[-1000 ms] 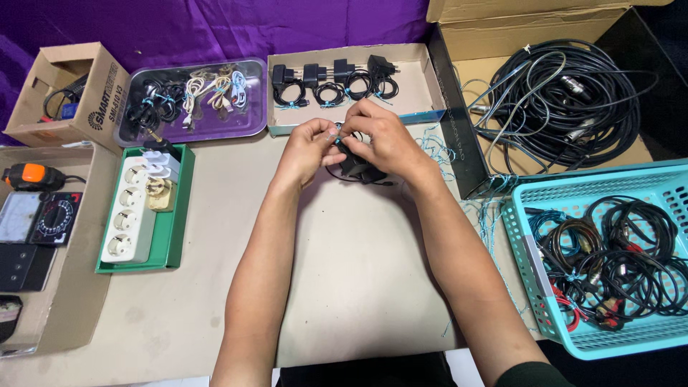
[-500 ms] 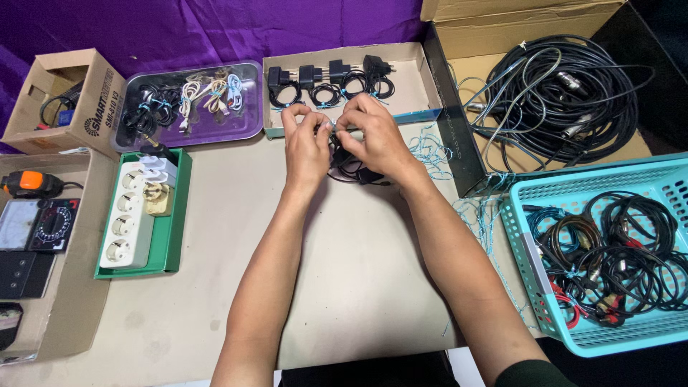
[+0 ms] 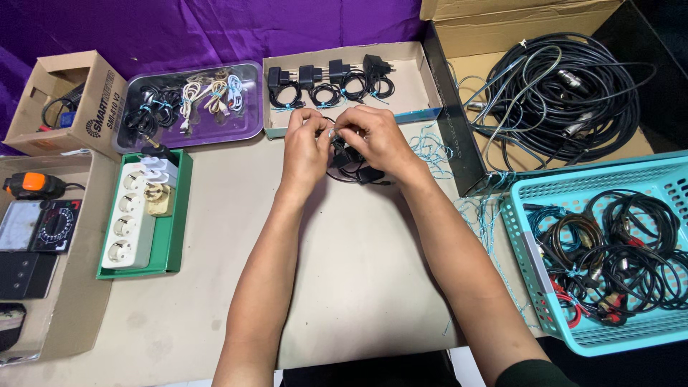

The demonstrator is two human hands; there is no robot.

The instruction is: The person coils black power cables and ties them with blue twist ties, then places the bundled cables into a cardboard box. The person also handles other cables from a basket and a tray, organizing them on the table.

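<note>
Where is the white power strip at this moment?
In the head view, the white power strip lies in the green tray at the left of the table, below the metal tray of cables and far left of both hands.

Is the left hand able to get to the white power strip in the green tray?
Probably yes. The left hand is busy with the black adapter cable, but only bare table lies between it and the white power strip, which sits uncovered in the green tray.

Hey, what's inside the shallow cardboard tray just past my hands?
The shallow cardboard tray holds four black plug adapters in a row, each with a coiled cord tied in blue. Your left hand and right hand cover part of its near edge.
</note>
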